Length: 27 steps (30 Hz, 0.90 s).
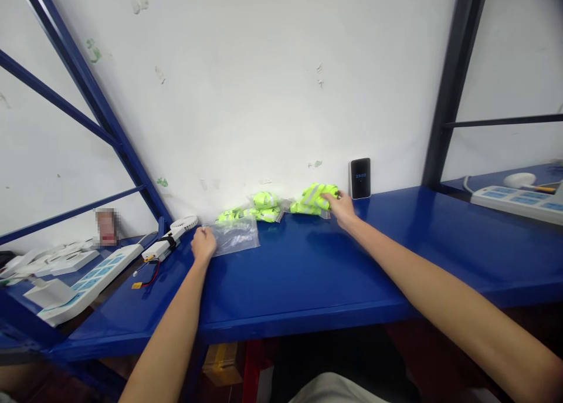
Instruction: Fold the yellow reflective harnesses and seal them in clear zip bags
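My left hand (pixel 204 244) is closed on the edge of a clear plastic bag (pixel 237 236), which lies nearly flat on the blue table. At the back, my right hand (pixel 342 208) grips the right end of a bundled neon-yellow reflective vest (pixel 314 199) with silver stripes. Between my hands, against the wall, more folded neon-yellow reflective material (pixel 264 202) lies in a small heap, partly behind the clear bag. Clear plastic shows around parts of that heap.
A small black-faced device (pixel 360 178) with a lit clock leans on the wall at right. Left of my left hand lie a small white fan (pixel 183 222) and a battery pack with wires (pixel 160 247). Power strips (pixel 94 280) lie at the far left and far right (pixel 519 202). Blue shelf posts (pixel 109 115) frame the table (pixel 299 274).
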{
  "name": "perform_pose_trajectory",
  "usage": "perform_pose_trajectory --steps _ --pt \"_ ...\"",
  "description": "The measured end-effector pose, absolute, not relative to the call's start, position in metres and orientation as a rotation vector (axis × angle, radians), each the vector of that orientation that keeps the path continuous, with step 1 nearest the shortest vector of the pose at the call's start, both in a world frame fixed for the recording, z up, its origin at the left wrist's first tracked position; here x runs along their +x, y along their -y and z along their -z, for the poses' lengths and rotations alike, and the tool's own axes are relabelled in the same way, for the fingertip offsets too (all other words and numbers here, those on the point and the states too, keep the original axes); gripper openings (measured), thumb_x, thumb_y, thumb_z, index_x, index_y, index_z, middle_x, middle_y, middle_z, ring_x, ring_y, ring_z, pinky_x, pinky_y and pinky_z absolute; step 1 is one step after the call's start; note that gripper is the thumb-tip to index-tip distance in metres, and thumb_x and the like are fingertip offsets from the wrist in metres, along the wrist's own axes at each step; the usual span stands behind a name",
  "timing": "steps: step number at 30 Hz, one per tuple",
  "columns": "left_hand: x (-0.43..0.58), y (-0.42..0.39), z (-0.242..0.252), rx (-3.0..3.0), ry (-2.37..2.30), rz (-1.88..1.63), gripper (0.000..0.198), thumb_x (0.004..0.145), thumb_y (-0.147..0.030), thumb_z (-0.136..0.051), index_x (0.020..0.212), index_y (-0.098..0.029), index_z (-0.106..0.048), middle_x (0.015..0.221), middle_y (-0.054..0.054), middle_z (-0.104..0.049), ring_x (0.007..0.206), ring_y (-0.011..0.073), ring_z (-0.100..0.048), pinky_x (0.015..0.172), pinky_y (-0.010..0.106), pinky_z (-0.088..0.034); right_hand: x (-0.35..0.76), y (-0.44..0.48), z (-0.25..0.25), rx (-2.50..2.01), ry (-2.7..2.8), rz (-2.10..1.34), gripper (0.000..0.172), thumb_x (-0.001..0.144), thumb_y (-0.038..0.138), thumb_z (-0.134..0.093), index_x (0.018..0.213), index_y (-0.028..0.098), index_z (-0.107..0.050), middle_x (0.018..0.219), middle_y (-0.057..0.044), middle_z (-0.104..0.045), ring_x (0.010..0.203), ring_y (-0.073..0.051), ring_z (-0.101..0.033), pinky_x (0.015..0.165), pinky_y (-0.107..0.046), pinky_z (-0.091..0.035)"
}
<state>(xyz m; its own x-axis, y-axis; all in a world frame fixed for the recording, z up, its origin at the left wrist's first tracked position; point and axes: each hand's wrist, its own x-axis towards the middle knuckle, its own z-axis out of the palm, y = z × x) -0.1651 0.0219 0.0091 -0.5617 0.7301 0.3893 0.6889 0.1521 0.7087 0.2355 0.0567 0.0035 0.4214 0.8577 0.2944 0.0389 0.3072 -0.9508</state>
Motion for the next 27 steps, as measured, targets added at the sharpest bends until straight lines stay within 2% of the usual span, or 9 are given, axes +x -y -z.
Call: perform_pose_trajectory --steps 2,6,9,14,18,21,23,25,27 --pt "-0.183 -0.012 -0.013 1.351 -2.435 -1.343 0.029 0.085 -0.036 -0.045 0.101 -0.016 -0.058 0.105 0.023 -0.064 0.101 0.0411 -0.059 0.084 0.051 -0.041 0.259 -0.068 -0.001 -1.194 0.844 -0.509 0.045 0.071 0.036 -0.067 0.110 0.014 -0.061 0.101 -0.010 -0.070 0.089 -0.023 -0.066 0.075 -0.032 -0.055" --pt "-0.186 0.002 -0.022 1.302 -2.726 -1.369 0.050 0.088 -0.043 -0.040 0.128 -0.015 -0.048 0.124 0.023 -0.056 0.112 0.0403 -0.055 0.088 0.051 -0.042 0.298 -0.079 0.012 -1.508 0.595 -0.283 0.047 0.066 0.040 -0.073 0.103 0.012 -0.063 0.104 -0.015 -0.068 0.096 -0.028 -0.064 0.084 -0.037 -0.051" --pt "-0.175 0.008 -0.027 1.606 -2.822 -1.542 0.045 0.088 -0.038 -0.040 0.124 -0.014 -0.053 0.123 0.020 -0.056 0.115 0.0369 -0.051 0.092 0.047 -0.041 0.310 -0.077 0.019 -1.686 0.581 -0.273 0.047 0.063 0.041 -0.076 0.099 0.013 -0.063 0.106 -0.020 -0.067 0.102 -0.033 -0.062 0.087 -0.040 -0.049" --pt "-0.153 0.002 -0.022 2.363 -2.384 -1.299 0.030 0.090 -0.032 -0.038 0.103 -0.019 -0.063 0.102 0.010 -0.064 0.102 0.0276 -0.057 0.092 0.039 -0.042 0.299 -0.068 0.017 -1.814 0.788 -0.278 0.080 0.064 0.050 -0.076 0.129 0.017 -0.042 0.112 -0.019 -0.063 0.102 -0.035 -0.061 0.084 -0.043 -0.048" --pt "-0.137 -0.005 -0.013 2.613 -2.135 -1.042 0.029 0.092 -0.031 -0.037 0.091 -0.021 -0.065 0.097 0.008 -0.065 0.097 0.0262 -0.058 0.089 0.039 -0.043 0.290 -0.065 0.016 -1.982 1.109 -0.248 0.062 0.083 0.057 -0.055 0.127 0.015 -0.044 0.114 -0.021 -0.060 0.115 -0.038 -0.051 0.089 -0.046 -0.043" --pt "-0.130 -0.006 -0.010 2.694 -1.982 -1.035 0.029 0.093 -0.030 -0.036 0.092 -0.021 -0.064 0.096 0.008 -0.065 0.098 0.0259 -0.058 0.090 0.039 -0.043 0.287 -0.061 0.010 -2.006 1.157 -0.091 0.064 0.088 0.058 -0.043 0.130 0.010 -0.043 0.129 -0.027 -0.048 0.122 -0.041 -0.043 0.095 -0.052 -0.036" --pt "-0.125 -0.003 -0.012 2.717 -1.848 -1.059 0.029 0.094 -0.028 -0.035 0.096 -0.020 -0.062 0.098 0.008 -0.065 0.099 0.0251 -0.058 0.090 0.038 -0.043 0.282 -0.055 0.001 -1.915 1.202 0.088 0.059 0.090 0.052 -0.042 0.133 0.011 -0.043 0.134 -0.026 -0.043 0.122 -0.040 -0.041 0.097 -0.053 -0.033" --pt "-0.120 0.000 -0.015 2.743 -1.707 -1.076 0.029 0.094 -0.027 -0.034 0.100 -0.021 -0.062 0.101 0.007 -0.066 0.100 0.0241 -0.058 0.091 0.038 -0.043 0.274 -0.048 -0.012 -1.766 1.340 0.229 0.045 0.090 0.042 -0.043 0.125 0.016 -0.052 0.129 -0.020 -0.049 0.119 -0.037 -0.044 0.096 -0.050 -0.033" --pt "-0.111 0.003 -0.017 2.784 -1.588 -1.073 0.029 0.094 -0.024 -0.033 0.101 -0.021 -0.061 0.102 0.007 -0.066 0.100 0.0237 -0.057 0.091 0.038 -0.043 0.261 -0.040 -0.022 -1.640 1.502 0.182 0.034 0.092 0.037 -0.039 0.110 0.019 -0.060 0.111 -0.014 -0.061 0.108 -0.031 -0.053 0.091 -0.043 -0.039"
